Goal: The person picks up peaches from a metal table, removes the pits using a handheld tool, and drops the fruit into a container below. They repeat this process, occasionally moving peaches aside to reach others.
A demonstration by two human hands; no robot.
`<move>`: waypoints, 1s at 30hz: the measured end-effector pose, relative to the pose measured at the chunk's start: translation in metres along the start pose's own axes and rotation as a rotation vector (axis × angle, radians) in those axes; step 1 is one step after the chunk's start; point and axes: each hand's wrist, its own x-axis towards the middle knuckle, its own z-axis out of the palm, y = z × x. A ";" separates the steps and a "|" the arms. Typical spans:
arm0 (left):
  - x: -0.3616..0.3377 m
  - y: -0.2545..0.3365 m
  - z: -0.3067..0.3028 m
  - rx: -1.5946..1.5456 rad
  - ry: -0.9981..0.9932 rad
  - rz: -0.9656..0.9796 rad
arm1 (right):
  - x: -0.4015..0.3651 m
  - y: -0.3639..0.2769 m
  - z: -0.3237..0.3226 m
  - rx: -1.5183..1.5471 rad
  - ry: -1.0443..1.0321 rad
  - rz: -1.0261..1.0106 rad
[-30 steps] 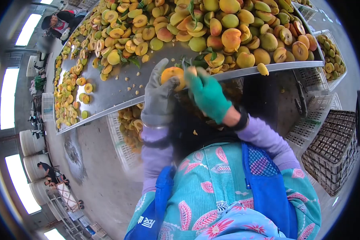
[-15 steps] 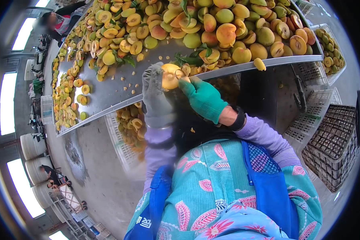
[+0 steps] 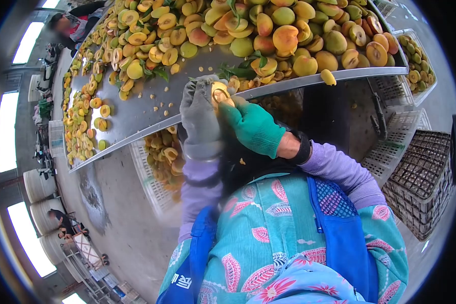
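Note:
A yellow-orange cut fruit (image 3: 221, 93) is between my hands at the near edge of the metal table (image 3: 175, 93). My left hand (image 3: 200, 111), in a grey glove, has its fingers closed round the fruit's left side. From the right, my right hand (image 3: 256, 126), in a green glove, presses its thumb and fingers to the cut face; a small curved tool, partly hidden, seems to lie there. Halved and whole fruits (image 3: 283, 40) are heaped on the table beyond my hands, with green leaves (image 3: 243, 71) among them.
Below the table edge stands a white crate (image 3: 154, 185) holding fruit. On the right are a fruit-filled crate (image 3: 415, 63), a tilted white crate (image 3: 395, 147) and a dark-stained crate (image 3: 418, 182). One person (image 3: 73, 28) is at the upper left, another (image 3: 63, 223) by a cart.
Both hands have drawn closer together around the fruit. The fruit has turned, and my right hand has shifted slightly left over its cut face.

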 end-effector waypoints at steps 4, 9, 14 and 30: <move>-0.006 0.003 0.022 -0.206 0.144 -0.072 | -0.005 -0.003 0.006 0.249 0.022 0.033; 0.003 -0.012 0.007 -0.180 -0.173 -0.025 | 0.006 0.017 -0.017 0.033 0.012 -0.083; 0.014 0.002 0.013 -0.280 0.031 -0.396 | -0.005 -0.025 -0.001 0.991 -0.181 0.479; 0.031 -0.015 -0.021 -1.050 -0.072 -0.493 | -0.008 -0.016 -0.016 1.636 -0.870 0.363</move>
